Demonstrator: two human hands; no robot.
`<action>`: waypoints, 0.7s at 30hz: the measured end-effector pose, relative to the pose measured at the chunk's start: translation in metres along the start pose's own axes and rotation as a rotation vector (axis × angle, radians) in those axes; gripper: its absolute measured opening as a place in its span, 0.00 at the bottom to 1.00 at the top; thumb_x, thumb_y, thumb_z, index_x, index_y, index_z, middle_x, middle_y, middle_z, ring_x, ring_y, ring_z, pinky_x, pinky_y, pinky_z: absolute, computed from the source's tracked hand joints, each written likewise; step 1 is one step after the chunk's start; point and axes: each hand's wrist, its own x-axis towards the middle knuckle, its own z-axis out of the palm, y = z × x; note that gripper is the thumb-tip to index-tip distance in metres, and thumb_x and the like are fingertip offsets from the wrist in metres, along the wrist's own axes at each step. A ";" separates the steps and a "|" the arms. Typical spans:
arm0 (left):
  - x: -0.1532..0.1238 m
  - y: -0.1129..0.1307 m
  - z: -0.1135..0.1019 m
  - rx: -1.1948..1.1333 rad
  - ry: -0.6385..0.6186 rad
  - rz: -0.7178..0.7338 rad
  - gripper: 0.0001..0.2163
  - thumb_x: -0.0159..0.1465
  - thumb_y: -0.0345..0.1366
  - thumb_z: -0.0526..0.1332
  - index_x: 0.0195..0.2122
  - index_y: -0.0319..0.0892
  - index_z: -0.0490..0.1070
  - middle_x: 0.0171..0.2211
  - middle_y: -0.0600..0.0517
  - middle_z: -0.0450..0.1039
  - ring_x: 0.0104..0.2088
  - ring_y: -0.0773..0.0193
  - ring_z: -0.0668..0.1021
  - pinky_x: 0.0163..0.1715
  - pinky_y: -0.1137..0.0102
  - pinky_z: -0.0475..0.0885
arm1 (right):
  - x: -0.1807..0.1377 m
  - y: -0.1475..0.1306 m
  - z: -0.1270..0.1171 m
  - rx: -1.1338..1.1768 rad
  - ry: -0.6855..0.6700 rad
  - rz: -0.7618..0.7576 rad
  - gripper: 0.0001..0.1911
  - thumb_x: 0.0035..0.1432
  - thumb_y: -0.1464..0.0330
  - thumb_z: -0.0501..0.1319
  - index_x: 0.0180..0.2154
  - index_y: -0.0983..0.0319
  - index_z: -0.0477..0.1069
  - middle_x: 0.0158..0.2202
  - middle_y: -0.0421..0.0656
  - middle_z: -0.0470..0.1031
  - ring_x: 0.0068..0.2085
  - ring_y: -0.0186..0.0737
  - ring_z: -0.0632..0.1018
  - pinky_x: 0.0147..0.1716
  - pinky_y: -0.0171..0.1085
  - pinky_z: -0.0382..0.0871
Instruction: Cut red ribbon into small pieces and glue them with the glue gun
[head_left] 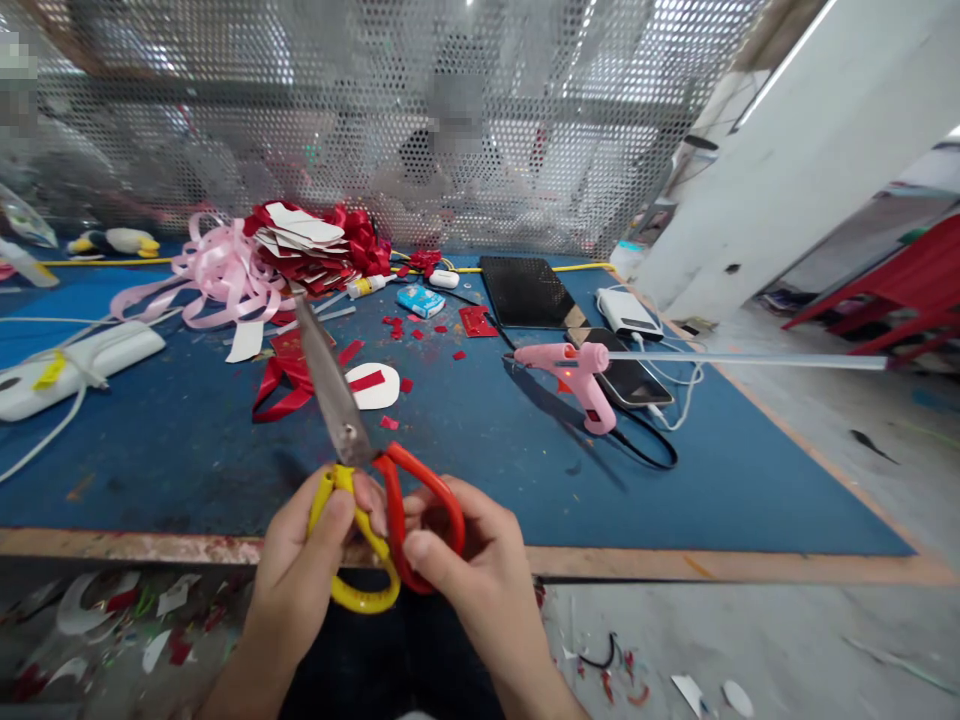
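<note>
Both hands hold one pair of scissors above the table's front edge, its closed blades pointing away and slightly left. My left hand grips the yellow handle loop, thumb on top. Around the red handle loop my right hand is closed, its thumb lying across the lower part. Just beyond the blades lie a white oval piece with a red strip on it, and a dark red ribbon. Small red scraps are scattered nearby.
A pink glue gun with a long glue stick stands at right, beside a phone, a power bank and a black tablet. Pink ribbon, a red ribbon pile and a white power strip occupy the left.
</note>
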 end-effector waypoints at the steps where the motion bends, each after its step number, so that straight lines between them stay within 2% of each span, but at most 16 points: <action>1: 0.002 0.000 0.001 -0.031 0.027 0.028 0.13 0.59 0.46 0.59 0.29 0.41 0.63 0.28 0.51 0.70 0.29 0.63 0.74 0.26 0.73 0.68 | -0.001 -0.001 0.001 -0.009 -0.028 0.024 0.08 0.45 0.65 0.66 0.28 0.62 0.72 0.23 0.37 0.69 0.24 0.29 0.67 0.24 0.30 0.63; 3: 0.005 0.002 0.001 -0.043 0.055 0.068 0.14 0.58 0.47 0.61 0.29 0.42 0.63 0.27 0.52 0.69 0.28 0.63 0.74 0.25 0.72 0.69 | -0.003 -0.002 0.002 -0.072 -0.028 0.028 0.07 0.46 0.65 0.65 0.26 0.62 0.72 0.22 0.37 0.68 0.24 0.29 0.66 0.24 0.30 0.62; 8: 0.004 0.006 0.003 -0.072 0.018 0.088 0.18 0.57 0.52 0.60 0.34 0.42 0.65 0.26 0.52 0.70 0.27 0.62 0.74 0.24 0.72 0.68 | -0.007 0.001 0.004 -0.146 0.056 -0.126 0.05 0.47 0.67 0.65 0.24 0.61 0.73 0.24 0.37 0.68 0.25 0.30 0.66 0.25 0.30 0.62; 14: 0.001 0.003 0.010 -0.019 0.012 0.050 0.15 0.61 0.47 0.57 0.25 0.41 0.63 0.26 0.50 0.70 0.30 0.62 0.74 0.26 0.72 0.67 | -0.012 0.014 0.009 -0.054 0.188 -0.226 0.05 0.47 0.67 0.65 0.23 0.60 0.72 0.24 0.37 0.69 0.26 0.31 0.69 0.26 0.30 0.64; 21: 0.001 0.002 0.009 0.091 -0.028 -0.031 0.14 0.62 0.45 0.55 0.25 0.40 0.64 0.29 0.48 0.71 0.32 0.61 0.73 0.27 0.73 0.66 | -0.010 0.020 0.006 -0.044 0.202 -0.147 0.10 0.46 0.64 0.66 0.20 0.61 0.71 0.21 0.38 0.66 0.24 0.31 0.66 0.25 0.32 0.62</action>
